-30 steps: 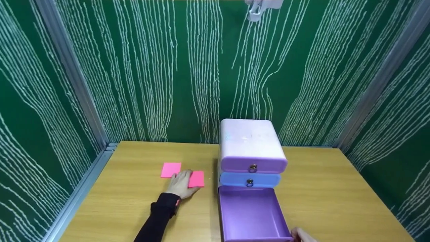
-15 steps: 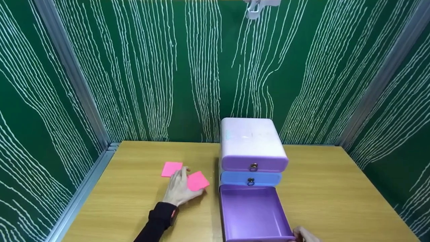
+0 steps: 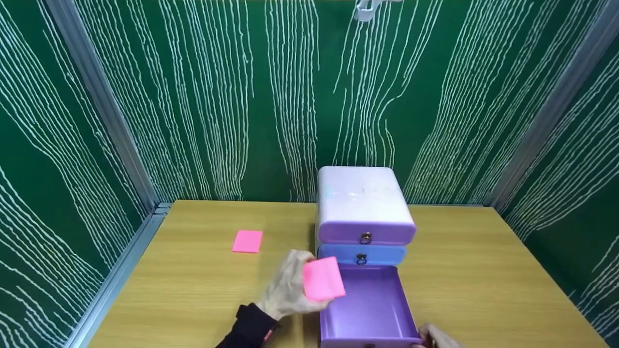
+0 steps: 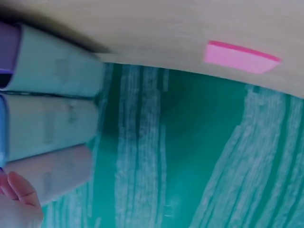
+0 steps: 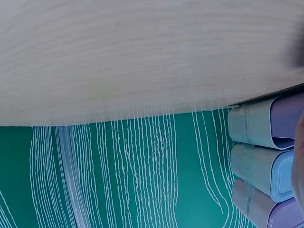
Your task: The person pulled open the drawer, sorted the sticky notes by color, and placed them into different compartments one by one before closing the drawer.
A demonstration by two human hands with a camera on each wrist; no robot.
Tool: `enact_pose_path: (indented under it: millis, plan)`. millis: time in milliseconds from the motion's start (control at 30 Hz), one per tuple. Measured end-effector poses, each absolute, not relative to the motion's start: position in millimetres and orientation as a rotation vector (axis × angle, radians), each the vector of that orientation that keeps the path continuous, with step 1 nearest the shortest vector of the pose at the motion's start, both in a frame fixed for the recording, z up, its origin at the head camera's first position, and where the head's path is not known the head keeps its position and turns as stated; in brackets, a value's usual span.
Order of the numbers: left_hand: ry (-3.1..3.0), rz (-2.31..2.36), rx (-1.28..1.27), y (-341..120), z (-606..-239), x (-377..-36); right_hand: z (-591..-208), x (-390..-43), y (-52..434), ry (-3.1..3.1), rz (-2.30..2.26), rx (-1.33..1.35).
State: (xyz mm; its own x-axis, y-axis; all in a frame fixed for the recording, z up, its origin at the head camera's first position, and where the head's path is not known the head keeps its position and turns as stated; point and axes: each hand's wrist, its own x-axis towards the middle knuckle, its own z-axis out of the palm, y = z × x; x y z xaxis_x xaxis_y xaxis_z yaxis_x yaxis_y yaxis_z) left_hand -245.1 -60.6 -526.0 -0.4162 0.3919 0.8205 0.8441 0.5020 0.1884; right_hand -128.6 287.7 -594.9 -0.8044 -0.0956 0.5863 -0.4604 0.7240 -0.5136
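- The left hand pinches a pink sticky-note pad at the left rim of the open purple drawer; a loose grip could drop it outside the drawer.
- The right hand is at the drawer's front corner; its grip cannot be told.
- A second pink pad lies on the wooden desk left of the drawer unit, with green white-streaked walls behind.

The wooden table bears a pink notepad; a drawer unit.

no readable text, labels, brands or numbers, red mark on the black sleeve cuff too blurred to read
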Motion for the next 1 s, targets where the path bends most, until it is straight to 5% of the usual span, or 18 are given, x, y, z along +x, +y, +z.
enact_pose_path:
  millis: [500,800,1000]
  plan:
    - [-2.158,-0.545,-1.119,-14,-540,-233,-598,-128,284,-2.326,0.88,0.385]
    - [-2.101,-0.608,-1.017,-61,-546,-251,-600,-127,281,-2.298,0.925,0.366]
    - [-2.252,-0.723,-0.619,-115,-562,-281,-602,-130,284,-2.258,0.96,0.419]
